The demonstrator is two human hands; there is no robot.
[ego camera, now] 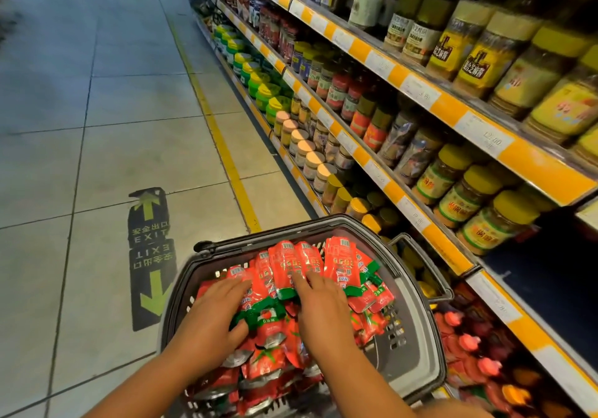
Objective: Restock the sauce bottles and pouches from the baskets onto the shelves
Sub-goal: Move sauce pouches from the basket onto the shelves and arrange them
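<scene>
Both hands' grip lies spread: left hand (212,315) and right hand (318,304) rest flat-fingered on red sauce pouches (284,265) heaped in the grey basket (417,330) beside the shelves (449,246). Pouches look soft, light and slippery; gathering several by their green ends seems safest.

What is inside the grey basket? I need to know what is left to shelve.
The grey basket holds a heap of red sauce pouches with green ends. The left hand and right hand lie on them. Whatever is under the top layer is covered.
</scene>
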